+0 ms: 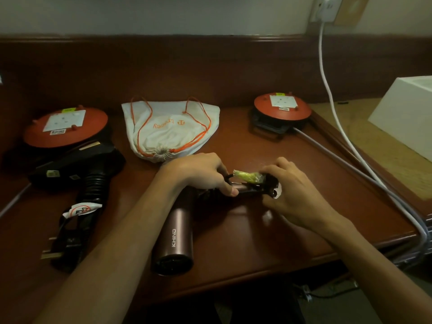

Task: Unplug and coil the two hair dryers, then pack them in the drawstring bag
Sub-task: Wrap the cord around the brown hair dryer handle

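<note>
A brown-pink hair dryer (174, 239) marked KHIND lies in the middle of the wooden table (268, 232), barrel toward me. My left hand (201, 173) grips its handle where the black cord is wound. My right hand (294, 195) holds the handle's end with the black plug and a yellow-green tag (247, 177). A black hair dryer (77, 169) lies at the left, cord wrapped, its plug (63, 250) near the front edge. The white drawstring bag (170, 127) with orange cords lies flat behind my hands, its mouth gathered shut.
Two red cable reels with white sockets stand on the table: one at the back left (65, 127), one at the back right (281, 108). White cables (336, 118) run from a wall socket (326, 8) down across the right side. A white box (406, 113) sits at the far right.
</note>
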A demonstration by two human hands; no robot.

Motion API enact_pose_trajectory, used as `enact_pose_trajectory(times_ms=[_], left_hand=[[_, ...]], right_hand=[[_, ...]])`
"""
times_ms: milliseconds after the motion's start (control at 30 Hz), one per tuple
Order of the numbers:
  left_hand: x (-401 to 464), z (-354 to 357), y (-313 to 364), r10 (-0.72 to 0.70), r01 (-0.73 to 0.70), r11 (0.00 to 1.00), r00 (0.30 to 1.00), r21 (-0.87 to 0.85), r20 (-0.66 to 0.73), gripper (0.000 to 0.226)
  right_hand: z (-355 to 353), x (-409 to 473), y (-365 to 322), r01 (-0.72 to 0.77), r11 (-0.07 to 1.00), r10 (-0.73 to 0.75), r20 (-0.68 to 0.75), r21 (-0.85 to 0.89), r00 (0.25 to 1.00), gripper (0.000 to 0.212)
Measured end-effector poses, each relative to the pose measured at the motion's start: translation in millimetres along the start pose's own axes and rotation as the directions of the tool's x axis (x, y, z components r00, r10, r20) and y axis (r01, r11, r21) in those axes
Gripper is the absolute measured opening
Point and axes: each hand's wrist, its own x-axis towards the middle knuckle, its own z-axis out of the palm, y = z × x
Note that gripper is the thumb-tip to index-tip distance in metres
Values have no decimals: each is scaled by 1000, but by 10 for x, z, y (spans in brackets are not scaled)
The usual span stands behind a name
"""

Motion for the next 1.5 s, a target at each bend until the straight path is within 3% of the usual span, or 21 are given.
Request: enact_pose_trajectory(times_ms=[133,200,267,367,633,733,867,1067,1267,1400,1500], left_hand=[[20,13,-15,-2,2,1000,1000,4,-3,60],[27,7,-10,-2,2,1000,1000,4,3,60],[31,9,-11,2,-2,1000,1000,1,13,58],[33,19,-24,7,-7,1000,1000,-3,13,59],[33,32,-30,-3,3,1000,1000,-6,0,57],[48,49,-27,-16,16,999,1000,31,12,58],[42,87,4,-26,30,993,999,111,-42,57],[13,146,19,9,15,974,995,225,-104,89],[36,178,55,-12,41,964,994,261,-110,83],[40,176,49,4,24,969,994,245,-112,75],[37,200,42,26,14,964,989,264,-147,66]], right_hand=[[6,-48,19,42,994,-34,-85,97,996,45],[16,-46,-8,40,996,-37,-33,76,999,45],[50,-22,-32,9,1000,-9,106,-2,994,50],[83,21,26,39,997,-31,108,-73,994,56],[93,-26,148,150,966,-140,-61,213,988,57],[95,33,194,94,939,-106,17,329,994,58],[-39,141,231,33,943,-95,173,332,980,61],[-61,149,228,144,960,-176,120,238,977,56],[-4,134,256,35,938,-103,180,346,978,62],[-5,156,203,-33,822,-40,117,569,992,40],[3,168,232,-15,808,-42,82,589,996,37]])
